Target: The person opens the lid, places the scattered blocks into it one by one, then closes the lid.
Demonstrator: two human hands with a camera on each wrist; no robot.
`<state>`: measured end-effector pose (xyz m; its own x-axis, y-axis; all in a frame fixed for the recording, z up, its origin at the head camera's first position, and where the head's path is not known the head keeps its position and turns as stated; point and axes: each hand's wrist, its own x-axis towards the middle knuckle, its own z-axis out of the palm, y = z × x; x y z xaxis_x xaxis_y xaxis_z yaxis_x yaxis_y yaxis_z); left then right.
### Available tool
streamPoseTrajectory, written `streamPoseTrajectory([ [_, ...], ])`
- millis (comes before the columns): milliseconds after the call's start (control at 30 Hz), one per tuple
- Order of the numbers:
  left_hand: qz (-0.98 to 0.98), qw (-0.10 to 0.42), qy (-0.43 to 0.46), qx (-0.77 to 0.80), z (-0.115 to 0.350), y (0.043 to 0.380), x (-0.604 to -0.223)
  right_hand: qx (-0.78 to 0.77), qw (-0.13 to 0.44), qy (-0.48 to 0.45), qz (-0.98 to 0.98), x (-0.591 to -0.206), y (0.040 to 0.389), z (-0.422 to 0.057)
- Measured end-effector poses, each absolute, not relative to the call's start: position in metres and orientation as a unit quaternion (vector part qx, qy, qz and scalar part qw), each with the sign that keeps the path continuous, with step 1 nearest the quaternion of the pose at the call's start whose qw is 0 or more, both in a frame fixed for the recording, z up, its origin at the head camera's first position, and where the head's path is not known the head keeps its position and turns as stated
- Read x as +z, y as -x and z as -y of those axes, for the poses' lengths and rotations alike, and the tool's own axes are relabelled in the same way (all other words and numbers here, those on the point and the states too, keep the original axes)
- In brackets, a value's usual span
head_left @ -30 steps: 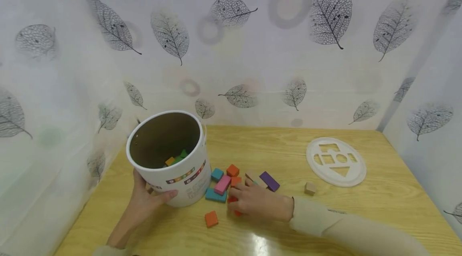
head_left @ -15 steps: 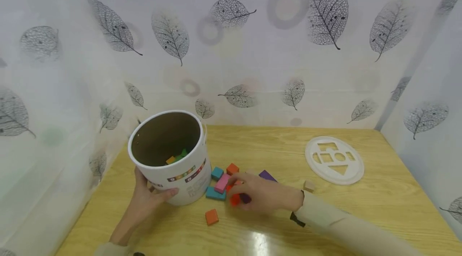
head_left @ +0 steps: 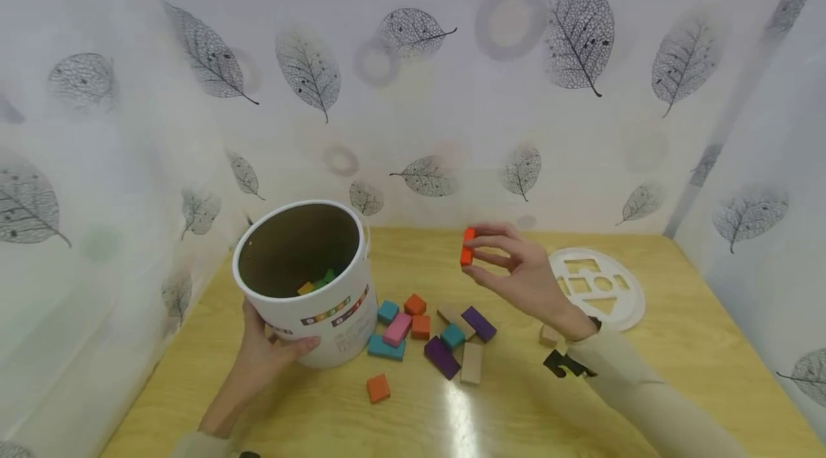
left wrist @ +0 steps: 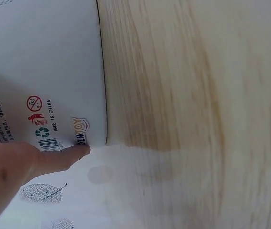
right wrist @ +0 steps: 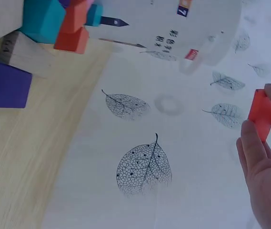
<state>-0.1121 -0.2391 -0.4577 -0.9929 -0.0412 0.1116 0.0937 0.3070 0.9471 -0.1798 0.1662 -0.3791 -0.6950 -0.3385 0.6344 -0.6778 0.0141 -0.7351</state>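
Observation:
A white bucket (head_left: 351, 329) stands at the left, tilted to the right, with green and orange blocks (head_left: 316, 282) inside. My left hand (head_left: 261, 358) grips its lower left side, thumb across the printed front; some fingers are hidden behind it. In the left wrist view, a finger lies along the bucket wall (left wrist: 54, 71) near its bottom edge. Raised above the table, my right hand (head_left: 519, 268) pinches a red rectangular block (head_left: 467, 247) between thumb and fingers. The right wrist view shows the same red block (right wrist: 263, 113) held by its edges in the fingertips.
Loose blocks lie right of the bucket: orange, pink (head_left: 397, 329), teal, purple (head_left: 442, 358) and plain wood (head_left: 471, 363). A lone orange block (head_left: 378, 388) lies nearer. A white shape stencil (head_left: 619, 311) and a wooden cube (head_left: 549, 335) lie at the right. Leaf-printed curtain surrounds the table.
My right hand has taken the red block from the pile and lifted it up and to the right. Purple, teal and wooden blocks are uncovered. The left hand stays on the bucket.

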Motion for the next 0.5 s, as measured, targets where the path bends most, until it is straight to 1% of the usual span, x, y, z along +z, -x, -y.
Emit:
streamPoseTrajectory([
  [100,0.801,0.062,0.02,-0.595,0.239,0.113,-0.458,0.631,0.157,-0.336,0.682,-0.374,0.184,-0.166],
  [267,0.796,0.063,0.016,-0.602,0.238,0.111,-0.46,0.653,0.174,-0.334,0.657,-0.369,0.192,-0.159],
  [500,0.804,0.048,0.0,-0.593,0.239,0.109,-0.459,0.652,0.157,-0.351,0.653,-0.362,0.202,-0.133],
])
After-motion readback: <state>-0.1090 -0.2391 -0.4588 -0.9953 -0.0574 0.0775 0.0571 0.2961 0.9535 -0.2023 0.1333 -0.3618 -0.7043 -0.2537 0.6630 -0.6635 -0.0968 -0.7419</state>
